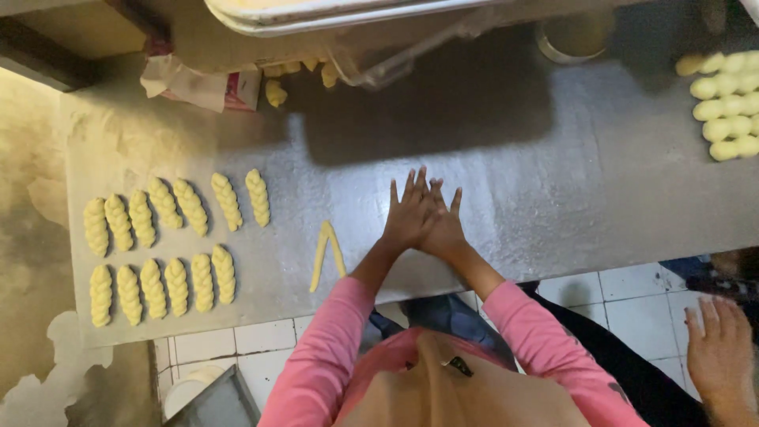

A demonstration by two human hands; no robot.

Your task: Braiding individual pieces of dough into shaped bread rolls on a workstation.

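My left hand (405,215) and my right hand (444,229) lie flat on the floured metal table (506,182), side by side and partly overlapping, fingers spread and pointing away from me. Whether anything lies under the palms is hidden. Two thin yellow dough strands (326,255), joined at the top in a narrow V, lie just left of my left forearm. Further left, several braided dough pieces (162,237) are laid out in two rows.
More shaped dough pieces (727,107) sit at the table's far right edge. At the back are a metal tray (332,14), a metal cup (573,38), a crumpled paper pack (198,83) and small dough bits (275,92). Another person's hand (718,349) shows at bottom right over the tiled floor.
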